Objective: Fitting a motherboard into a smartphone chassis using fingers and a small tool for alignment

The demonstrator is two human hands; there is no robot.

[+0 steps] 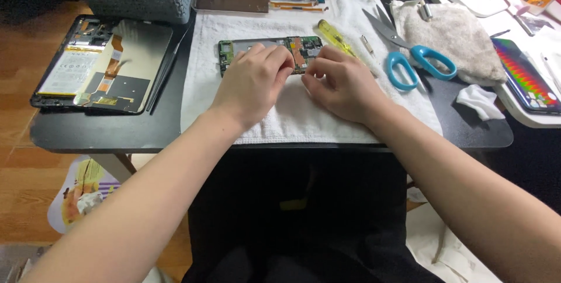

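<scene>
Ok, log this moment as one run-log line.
left hand: on opened phone, covers its middle | right hand: fingertips at phone's right end | phone on white towel | nearby: yellow screwdriver, blue-handled scissors

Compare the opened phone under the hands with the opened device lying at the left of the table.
The opened phone lies on the white towel; the larger device lies on bare dark table. The left hand and right hand touch the phone; the device lies untouched. Both show exposed internals.
</scene>
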